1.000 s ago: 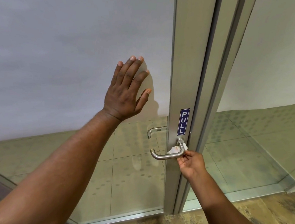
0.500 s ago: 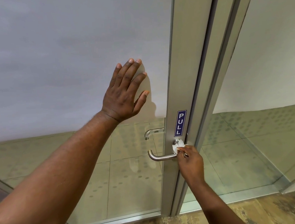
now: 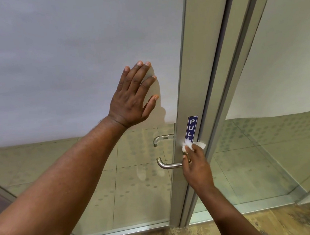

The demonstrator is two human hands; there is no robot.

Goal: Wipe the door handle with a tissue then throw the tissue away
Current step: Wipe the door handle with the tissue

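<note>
The right hand covers the inner end of the door handle, so where the lever meets the door frame cannot be seen; only its curved outer end shows. The crumpled tissue is partly buried in that hand's fingers, and it hides the last letter of the blue PULL sign (only "PUL" reads). Whether the tissue touches the handle itself cannot be told. The left hand lies flat on the frosted glass, its palm hidden. Both forearms run off the bottom edge. A second handle behind the glass is partly hidden by the frame.
</note>
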